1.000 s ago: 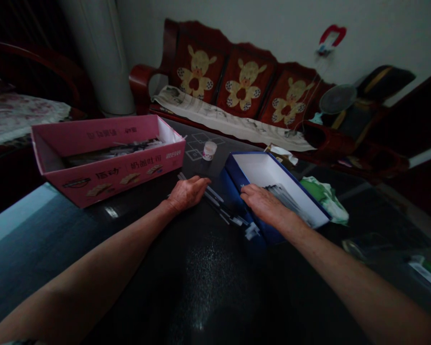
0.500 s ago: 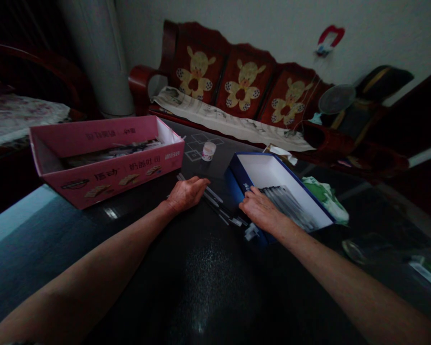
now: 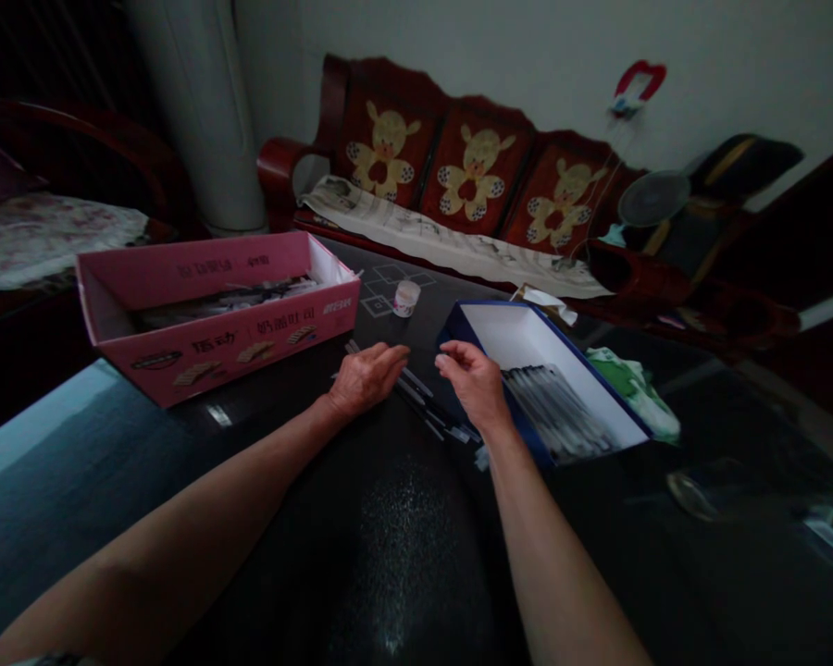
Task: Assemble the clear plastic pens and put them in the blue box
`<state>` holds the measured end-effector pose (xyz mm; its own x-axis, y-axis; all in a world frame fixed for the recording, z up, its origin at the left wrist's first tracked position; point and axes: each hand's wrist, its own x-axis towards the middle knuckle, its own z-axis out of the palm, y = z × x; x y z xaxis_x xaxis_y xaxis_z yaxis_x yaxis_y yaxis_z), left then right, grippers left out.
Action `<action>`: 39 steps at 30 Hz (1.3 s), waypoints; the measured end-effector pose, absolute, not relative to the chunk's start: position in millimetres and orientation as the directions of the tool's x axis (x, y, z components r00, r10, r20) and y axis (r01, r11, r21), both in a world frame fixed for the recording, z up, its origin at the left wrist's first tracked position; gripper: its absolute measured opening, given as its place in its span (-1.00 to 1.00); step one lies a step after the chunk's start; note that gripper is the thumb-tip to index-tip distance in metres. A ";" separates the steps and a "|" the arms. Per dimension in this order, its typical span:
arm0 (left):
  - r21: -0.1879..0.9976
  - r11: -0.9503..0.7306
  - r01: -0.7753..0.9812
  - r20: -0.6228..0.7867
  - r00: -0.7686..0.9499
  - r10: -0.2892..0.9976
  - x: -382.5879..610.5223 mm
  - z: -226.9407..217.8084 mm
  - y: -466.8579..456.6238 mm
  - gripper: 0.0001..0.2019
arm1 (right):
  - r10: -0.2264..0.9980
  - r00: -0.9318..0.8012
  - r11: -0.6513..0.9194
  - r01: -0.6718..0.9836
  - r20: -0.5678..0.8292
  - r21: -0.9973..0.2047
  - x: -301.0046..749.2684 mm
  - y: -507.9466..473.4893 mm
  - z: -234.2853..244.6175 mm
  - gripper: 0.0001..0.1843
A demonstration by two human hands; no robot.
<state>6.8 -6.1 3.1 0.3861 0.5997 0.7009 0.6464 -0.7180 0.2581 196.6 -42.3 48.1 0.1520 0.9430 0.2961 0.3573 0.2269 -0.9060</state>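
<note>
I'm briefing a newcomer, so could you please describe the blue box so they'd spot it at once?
Find the dark table before the red wooden sofa. On it, just right of the person's right hand, sits an open blue box with a white inside. Unlike the pink box, it holds slim sticks lying neatly side by side.

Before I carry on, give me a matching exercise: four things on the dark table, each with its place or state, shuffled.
1. Pink cardboard box
2. Blue cardboard box with white inner walls
3. Small round white-and-pink tub
4. Crumpled green-and-white packet

A. Between the two boxes
B. Right of the blue box
C. Leftmost of the four
D. Holds slim grey sticks lined up side by side

Pairs: 1-C, 2-D, 3-A, 4-B
</note>
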 end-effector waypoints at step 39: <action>0.348 -0.813 0.467 0.618 0.538 0.573 12.7 3.6 -9.4 -0.72 | 0.975 0.126 0.152 0.208 0.181 -0.966 178.6 -47.0 8.5 -0.71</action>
